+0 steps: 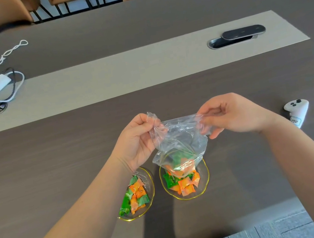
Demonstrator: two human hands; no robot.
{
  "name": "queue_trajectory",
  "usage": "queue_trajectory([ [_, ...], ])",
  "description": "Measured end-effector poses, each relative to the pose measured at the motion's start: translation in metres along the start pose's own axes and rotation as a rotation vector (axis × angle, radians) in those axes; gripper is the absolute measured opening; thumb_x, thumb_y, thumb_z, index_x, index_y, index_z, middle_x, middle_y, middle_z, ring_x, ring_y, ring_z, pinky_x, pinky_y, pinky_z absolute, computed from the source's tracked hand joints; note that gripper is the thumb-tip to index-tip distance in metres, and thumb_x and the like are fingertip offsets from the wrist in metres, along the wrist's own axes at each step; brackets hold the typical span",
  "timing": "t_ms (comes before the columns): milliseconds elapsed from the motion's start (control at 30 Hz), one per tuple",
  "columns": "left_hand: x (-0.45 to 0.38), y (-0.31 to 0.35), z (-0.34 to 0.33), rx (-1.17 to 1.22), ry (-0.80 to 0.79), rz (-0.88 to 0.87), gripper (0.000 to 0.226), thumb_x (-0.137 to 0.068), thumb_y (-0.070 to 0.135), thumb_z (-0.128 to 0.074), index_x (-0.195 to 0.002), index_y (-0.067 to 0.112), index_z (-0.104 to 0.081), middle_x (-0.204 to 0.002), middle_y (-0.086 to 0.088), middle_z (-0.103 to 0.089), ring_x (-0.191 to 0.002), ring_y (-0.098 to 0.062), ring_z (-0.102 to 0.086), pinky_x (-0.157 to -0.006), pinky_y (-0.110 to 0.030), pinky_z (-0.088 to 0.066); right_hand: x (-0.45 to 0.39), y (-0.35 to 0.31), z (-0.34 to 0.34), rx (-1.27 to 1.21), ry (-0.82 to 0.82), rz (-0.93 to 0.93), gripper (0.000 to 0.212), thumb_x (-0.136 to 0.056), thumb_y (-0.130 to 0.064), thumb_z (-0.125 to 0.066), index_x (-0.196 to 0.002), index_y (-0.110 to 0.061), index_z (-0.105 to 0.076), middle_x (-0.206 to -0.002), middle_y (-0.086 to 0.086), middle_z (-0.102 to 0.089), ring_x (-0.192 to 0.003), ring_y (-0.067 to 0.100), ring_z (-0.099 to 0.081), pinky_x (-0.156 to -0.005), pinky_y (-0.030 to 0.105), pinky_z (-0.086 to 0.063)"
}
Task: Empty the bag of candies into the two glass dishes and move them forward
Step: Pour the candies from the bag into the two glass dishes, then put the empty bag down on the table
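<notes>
Candy bag (178,142), clear plastic, hangs mouth-down between my two hands over the right glass dish (205,183). My left hand (137,141) pinches one upper corner and my right hand (232,114) pinches the other, holding it taut. A few orange and green candies (177,164) sit at the bag's lower end, touching the pile in that dish. The left glass dish (146,177), just beside it, holds candies too. Both dishes rest on the brown table (54,156).

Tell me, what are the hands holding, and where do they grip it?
Both hold the clear plastic bag by its upper edge: left hand pinches one corner, right hand the other.
</notes>
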State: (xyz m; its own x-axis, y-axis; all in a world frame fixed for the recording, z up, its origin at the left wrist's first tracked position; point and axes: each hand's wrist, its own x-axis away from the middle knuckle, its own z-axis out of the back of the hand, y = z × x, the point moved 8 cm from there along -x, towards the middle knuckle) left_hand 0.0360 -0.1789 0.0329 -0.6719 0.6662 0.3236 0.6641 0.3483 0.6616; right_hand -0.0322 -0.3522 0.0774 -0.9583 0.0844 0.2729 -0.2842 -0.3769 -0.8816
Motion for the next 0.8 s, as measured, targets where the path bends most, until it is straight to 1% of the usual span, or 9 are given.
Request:
queue_trajectory([
  [167, 0.001, 0.006, -0.002, 0.017, 0.003, -0.010, 0.024, -0.089, -0.004, -0.040, -0.073, 0.008, -0.053, -0.064, -0.005, -0.065, -0.059, -0.014, -0.067, -0.061, -0.028, -0.060, -0.001, -0.008, 0.002, -0.011, 0.005, 0.045, 0.007, -0.088, -0.007, -0.064, -0.089, -0.004, -0.070, -0.081, 0.016, -0.073, -0.072, 0.017, -0.072, -0.065, 0.038, -0.063],
  [333, 0.000, 0.021, 0.002, 0.035, 0.051, -0.076, 0.025, -0.092, -0.002, -0.040, -0.075, 0.008, -0.055, -0.066, -0.005, -0.069, -0.064, -0.013, -0.070, -0.066, -0.027, -0.061, -0.008, -0.024, 0.006, -0.047, 0.074, 0.155, 0.008, -0.087, -0.004, -0.064, -0.087, -0.008, -0.071, -0.079, 0.011, -0.075, -0.069, 0.019, -0.071, -0.057, 0.029, -0.058],
  [433, -0.002, 0.030, 0.012, 0.011, 0.090, -0.117, 0.013, -0.092, 0.013, -0.049, -0.089, 0.008, -0.061, -0.086, -0.009, -0.074, -0.083, -0.015, -0.073, -0.079, -0.029, -0.060, -0.013, -0.031, 0.004, -0.118, 0.094, 0.214, 0.009, -0.087, -0.003, -0.063, -0.086, -0.009, -0.070, -0.078, 0.007, -0.075, -0.064, 0.022, -0.068, -0.055, 0.023, -0.050],
  [467, -0.003, 0.032, 0.018, -0.030, 0.108, -0.121, 0.019, -0.090, 0.024, -0.052, -0.096, 0.009, -0.063, -0.097, -0.009, -0.074, -0.092, -0.015, -0.071, -0.088, -0.031, -0.056, -0.016, -0.033, 0.002, -0.141, 0.092, 0.221, 0.009, -0.088, -0.002, -0.062, -0.086, -0.008, -0.069, -0.077, 0.004, -0.075, -0.063, 0.021, -0.067, -0.055, 0.022, -0.050],
  [533, -0.002, 0.032, 0.030, -0.173, 0.151, -0.092, 0.045, -0.080, 0.048, -0.056, -0.113, 0.018, -0.061, -0.119, -0.001, -0.069, -0.113, -0.011, -0.062, -0.102, -0.030, -0.045, -0.021, -0.036, -0.001, -0.194, 0.094, 0.237, 0.012, -0.088, 0.001, -0.060, -0.087, -0.006, -0.069, -0.074, 0.000, -0.075, -0.060, 0.018, -0.066, -0.059, 0.022, -0.053],
  [600, 0.001, 0.029, 0.041, -0.362, 0.159, -0.063, 0.065, -0.069, 0.061, -0.063, -0.123, 0.025, -0.055, -0.132, 0.007, -0.059, -0.125, -0.006, -0.050, -0.105, -0.025, -0.036, -0.025, -0.040, -0.004, -0.240, 0.095, 0.260, 0.017, -0.088, 0.006, -0.058, -0.086, -0.008, -0.068, -0.072, -0.003, -0.075, -0.059, 0.014, -0.066, -0.061, 0.021, -0.054],
  [667, 0.005, 0.023, 0.050, -0.508, 0.118, -0.050, 0.067, -0.058, 0.056, -0.076, -0.117, 0.032, -0.057, -0.128, 0.011, -0.061, -0.122, 0.000, -0.053, -0.101, -0.021, -0.041, -0.030, -0.045, -0.009, -0.277, 0.089, 0.268, 0.024, -0.086, 0.008, -0.058, -0.084, -0.014, -0.068, -0.070, -0.006, -0.075, -0.060, 0.010, -0.067, -0.062, 0.019, -0.054],
  [733, 0.008, 0.023, 0.059, -0.572, 0.142, -0.048, 0.044, -0.066, 0.032, -0.079, -0.108, 0.031, -0.063, -0.111, 0.010, -0.071, -0.106, 0.001, -0.063, -0.088, -0.018, -0.050, -0.038, -0.045, -0.011, -0.340, 0.104, 0.239, 0.028, -0.085, 0.011, -0.058, -0.084, -0.016, -0.067, -0.066, -0.009, -0.074, -0.059, 0.005, -0.067, -0.060, 0.016, -0.053],
  [800, 0.012, 0.034, 0.071, -0.603, 0.244, -0.093, 0.022, -0.074, 0.010, -0.074, -0.092, 0.023, -0.069, -0.088, 0.010, -0.075, -0.086, 0.000, -0.068, -0.080, -0.020, -0.049, -0.049, -0.044, -0.015, -0.378, 0.116, 0.201, 0.027, -0.083, 0.011, -0.060, -0.087, -0.015, -0.065, -0.066, -0.008, -0.074, -0.059, 0.007, -0.066, -0.057, 0.019, -0.054],
])
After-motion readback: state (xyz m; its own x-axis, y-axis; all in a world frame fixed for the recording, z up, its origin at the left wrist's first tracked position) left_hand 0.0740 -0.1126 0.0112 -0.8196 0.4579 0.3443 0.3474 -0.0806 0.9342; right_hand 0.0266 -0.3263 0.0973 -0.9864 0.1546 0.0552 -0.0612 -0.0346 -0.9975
